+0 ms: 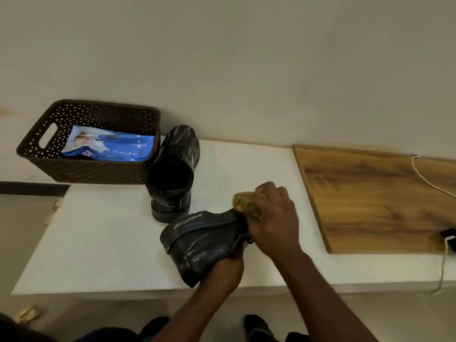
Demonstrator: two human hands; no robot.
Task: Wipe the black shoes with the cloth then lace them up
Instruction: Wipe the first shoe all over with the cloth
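White table point(103, 243), held shoe point(197, 243) sole-leftward.

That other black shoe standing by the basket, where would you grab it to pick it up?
Take the standing shoe by the rim of its opening at the heel, coming from the near side. It stands upright with the heel and open mouth toward the person and the toe toward the wall, so fingers can likely slip inside the collar. The basket crowds its left flank.
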